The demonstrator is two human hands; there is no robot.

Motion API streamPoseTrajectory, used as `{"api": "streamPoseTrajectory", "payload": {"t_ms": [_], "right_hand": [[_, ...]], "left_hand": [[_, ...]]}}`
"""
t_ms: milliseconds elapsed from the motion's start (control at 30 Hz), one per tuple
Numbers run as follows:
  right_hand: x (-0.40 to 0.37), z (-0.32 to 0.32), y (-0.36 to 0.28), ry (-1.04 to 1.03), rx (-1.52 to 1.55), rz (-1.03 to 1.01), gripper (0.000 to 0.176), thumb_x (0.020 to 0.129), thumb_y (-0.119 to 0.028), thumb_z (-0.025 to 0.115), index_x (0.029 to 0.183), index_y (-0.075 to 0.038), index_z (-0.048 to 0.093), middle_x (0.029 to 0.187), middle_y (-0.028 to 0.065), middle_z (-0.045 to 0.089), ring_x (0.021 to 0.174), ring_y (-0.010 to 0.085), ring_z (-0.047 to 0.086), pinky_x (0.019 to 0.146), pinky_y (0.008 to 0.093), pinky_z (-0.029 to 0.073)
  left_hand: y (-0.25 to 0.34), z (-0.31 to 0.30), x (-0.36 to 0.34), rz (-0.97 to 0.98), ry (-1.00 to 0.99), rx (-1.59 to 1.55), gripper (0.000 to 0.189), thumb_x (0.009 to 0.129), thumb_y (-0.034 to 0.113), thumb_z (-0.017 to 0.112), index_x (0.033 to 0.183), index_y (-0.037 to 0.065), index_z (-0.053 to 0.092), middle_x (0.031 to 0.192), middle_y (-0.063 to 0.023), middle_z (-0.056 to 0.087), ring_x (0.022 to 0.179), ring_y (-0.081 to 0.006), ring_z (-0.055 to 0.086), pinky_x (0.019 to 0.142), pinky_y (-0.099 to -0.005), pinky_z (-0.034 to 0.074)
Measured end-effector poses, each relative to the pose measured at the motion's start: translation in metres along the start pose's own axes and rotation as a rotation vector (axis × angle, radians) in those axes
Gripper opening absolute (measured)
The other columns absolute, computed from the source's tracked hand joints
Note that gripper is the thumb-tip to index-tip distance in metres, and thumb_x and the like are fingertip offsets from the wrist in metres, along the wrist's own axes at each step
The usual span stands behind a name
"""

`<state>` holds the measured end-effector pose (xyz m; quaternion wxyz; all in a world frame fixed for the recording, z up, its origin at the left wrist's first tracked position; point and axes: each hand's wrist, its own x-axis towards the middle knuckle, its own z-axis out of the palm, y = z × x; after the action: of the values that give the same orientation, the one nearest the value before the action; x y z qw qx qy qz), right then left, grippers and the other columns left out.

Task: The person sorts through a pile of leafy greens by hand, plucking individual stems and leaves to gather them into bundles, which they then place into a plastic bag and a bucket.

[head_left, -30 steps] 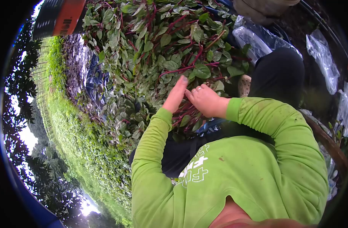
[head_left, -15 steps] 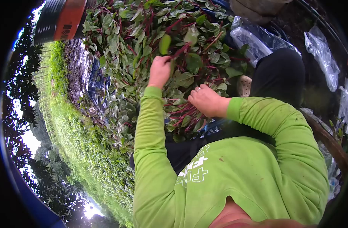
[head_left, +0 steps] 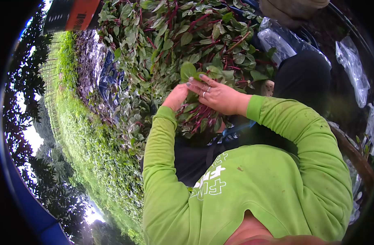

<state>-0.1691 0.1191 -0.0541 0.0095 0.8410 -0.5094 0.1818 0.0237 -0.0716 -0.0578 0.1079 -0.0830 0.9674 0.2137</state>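
Note:
My left hand (head_left: pixel 177 96) is closed on a Malabar spinach sprig, whose bright green leaf (head_left: pixel 188 71) shows above the fingers. The sprig's stem is mostly hidden. My right hand (head_left: pixel 221 96), with rings on its fingers, reaches across to this leaf. Its fingers are stretched out and slightly apart, the tips touching the leaf by my left hand. Just below both hands lies a bunch of red stems (head_left: pixel 201 117), cut ends toward me. A large heap of red-stemmed Malabar spinach (head_left: pixel 154 49) spreads beyond my hands.
A black and orange drum (head_left: pixel 75 16) stands at the upper left. Clear plastic bags (head_left: pixel 352 71) lie to the right, near my bent knee (head_left: pixel 303 77). Blue sheeting (head_left: pixel 108 75) shows beside the heap. Green plants (head_left: pixel 85 139) grow along the left.
My left hand has drawn the sprig down toward me. My right hand has lifted off the bunch of stems and stretched its fingers left to meet the leaf.

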Motion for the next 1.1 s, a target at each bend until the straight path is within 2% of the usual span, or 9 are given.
{"api": "streamPoseTrajectory", "payload": {"t_ms": [100,267,367,567,700,767,900,967,1100], "right_hand": [[0.000,-0.004,0.002,-0.001,0.086,0.073,0.024,0.085,-0.018,0.061,0.103,-0.003,0.066,0.160,0.0215,0.039,0.157,0.0329,0.022,0.130,0.0532,0.010],[0.004,-0.001,-0.008,-0.180,0.192,0.025,0.026,0.081,-0.017,0.064,0.104,-0.006,0.063,0.097,0.0108,0.063,0.097,0.0282,0.064,0.086,0.0410,0.047],[0.006,0.000,-0.008,-0.321,0.179,0.017,0.040,0.083,-0.019,0.064,0.121,-0.005,0.061,0.102,0.0125,0.064,0.100,0.0287,0.064,0.087,0.0407,0.048],[-0.002,-0.003,-0.010,-0.262,0.195,0.029,0.085,0.079,-0.020,0.072,0.156,-0.007,0.038,0.108,0.0133,0.064,0.099,0.0291,0.065,0.086,0.0399,0.048],[-0.001,0.007,-0.012,-0.356,0.265,0.136,0.058,0.073,-0.018,0.074,0.128,-0.008,0.060,0.101,0.0100,0.067,0.097,0.0285,0.067,0.083,0.0419,0.050],[-0.003,-0.006,-0.010,-0.271,0.288,0.158,0.042,0.072,-0.016,0.072,0.112,-0.007,0.061,0.098,0.0107,0.067,0.095,0.0302,0.068,0.081,0.0436,0.051],[-0.004,-0.079,0.017,-0.050,0.225,0.339,0.047,0.071,-0.016,0.072,0.117,-0.007,0.062,0.096,0.0130,0.067,0.091,0.0337,0.068,0.079,0.0449,0.052],[-0.012,-0.140,0.042,0.137,0.229,0.450,0.050,0.068,-0.019,0.078,0.115,-0.011,0.064,0.090,0.0143,0.067,0.086,0.0366,0.068,0.074,0.0480,0.055],[-0.041,-0.283,0.094,0.500,-0.225,0.529,0.059,0.067,-0.018,0.084,0.122,-0.006,0.063,0.111,0.0175,0.067,0.101,0.0369,0.067,0.086,0.0456,0.055]], "left_hand": [[0.015,-0.005,-0.012,0.062,-0.009,-0.047,0.044,0.076,0.003,0.068,0.120,0.005,0.067,0.120,-0.0169,0.070,0.114,-0.0385,0.064,0.100,-0.0447,0.051],[-0.004,0.007,-0.029,0.114,-0.035,-0.272,0.038,0.085,0.016,0.070,0.121,0.005,0.068,0.114,-0.0142,0.073,0.105,-0.0340,0.069,0.095,-0.0406,0.053],[0.005,0.003,-0.006,-0.798,-0.108,-1.196,0.037,0.093,0.027,0.066,0.124,0.005,0.068,0.122,-0.0099,0.072,0.110,-0.0272,0.068,0.098,-0.0365,0.051],[0.009,0.040,-0.001,-0.503,-0.262,-0.780,0.036,0.095,0.032,0.059,0.115,0.005,0.070,0.111,-0.0145,0.073,0.105,-0.0281,0.066,0.096,-0.0385,0.048],[-0.029,0.088,0.016,-0.201,-0.559,-0.395,0.032,0.094,0.028,0.058,0.110,0.006,0.074,0.116,-0.0200,0.074,0.110,-0.0328,0.071,0.094,-0.0418,0.052],[-0.024,0.071,0.012,-0.140,-0.295,-0.698,0.034,0.094,0.030,0.059,0.111,0.005,0.075,0.114,-0.0153,0.075,0.109,-0.0311,0.069,0.100,-0.0376,0.049],[0.032,-0.041,0.010,-0.974,0.177,-1.341,0.044,0.105,0.038,0.045,0.133,0.011,0.066,0.128,-0.0100,0.067,0.117,-0.0228,0.063,0.104,-0.0362,0.048],[-0.050,-0.031,-0.006,-0.519,0.178,-1.528,0.060,0.101,0.051,0.052,0.145,0.010,0.054,0.133,-0.0099,0.065,0.117,-0.0292,0.065,0.091,-0.0448,0.056],[-0.059,-0.046,-0.004,-0.603,0.471,-1.306,0.053,0.104,0.040,0.057,0.145,0.006,0.053,0.131,-0.0134,0.065,0.111,-0.0286,0.068,0.089,-0.0422,0.057]]}}
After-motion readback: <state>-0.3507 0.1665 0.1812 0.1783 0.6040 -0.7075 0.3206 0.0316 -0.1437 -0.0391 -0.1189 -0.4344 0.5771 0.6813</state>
